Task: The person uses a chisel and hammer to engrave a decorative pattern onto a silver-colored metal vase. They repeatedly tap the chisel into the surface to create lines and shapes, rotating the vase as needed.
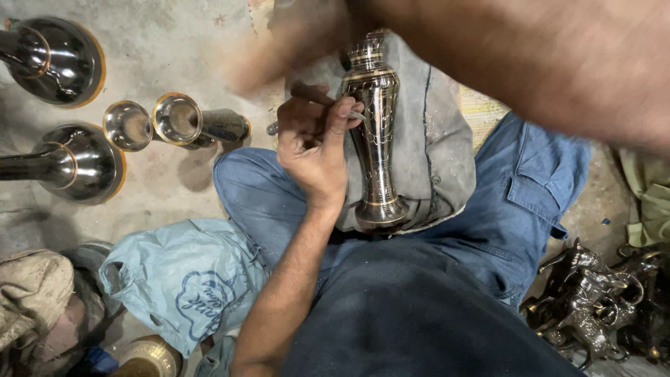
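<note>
Brass vase (373, 132) on lap cloth (433, 139), frame centre; left hand (314, 143) pinching graver (317, 96); right hand blurred, grip indeterminate; slip risks scratching.

We count five metal vases: one dark engraved vase (375, 132) lying on one grey cloth (433, 146) across our lap, and four more on the floor, two large (59, 59) (77, 162) and two small (128, 126) (199, 122). One pale blue plastic bag (185, 279) sits at left; one heap of brass figurines (593, 300) at right.
</note>
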